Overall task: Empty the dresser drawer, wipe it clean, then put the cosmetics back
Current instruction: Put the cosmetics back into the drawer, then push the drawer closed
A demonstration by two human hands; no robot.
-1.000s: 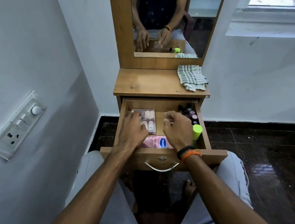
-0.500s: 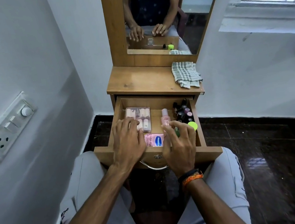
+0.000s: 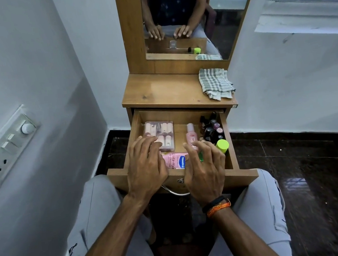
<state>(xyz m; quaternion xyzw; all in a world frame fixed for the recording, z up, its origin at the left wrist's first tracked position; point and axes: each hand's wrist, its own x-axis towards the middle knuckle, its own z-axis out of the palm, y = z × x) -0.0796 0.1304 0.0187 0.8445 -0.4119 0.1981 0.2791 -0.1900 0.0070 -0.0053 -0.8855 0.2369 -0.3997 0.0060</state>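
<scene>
I keep both hands low over the open drawer [image 3: 229,158] to start lifting cosmetics out. My left hand [image 3: 145,168] rests spread-fingered on the one clear nail-tip box [image 3: 160,134]; my right hand [image 3: 204,166] curls loosely over one green bottle [image 3: 222,146], grip unclear. One pink Vaseline tube [image 3: 174,159], one pink bottle [image 3: 191,134], several nail polishes [image 3: 212,129], one checked cloth [image 3: 216,83] waiting above.

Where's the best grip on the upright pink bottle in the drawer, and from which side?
Pinch the pink bottle at its narrow cap from above. It stands upright with clear space to its left, while dark bottles crowd its right and the right hand covers its base.
</scene>
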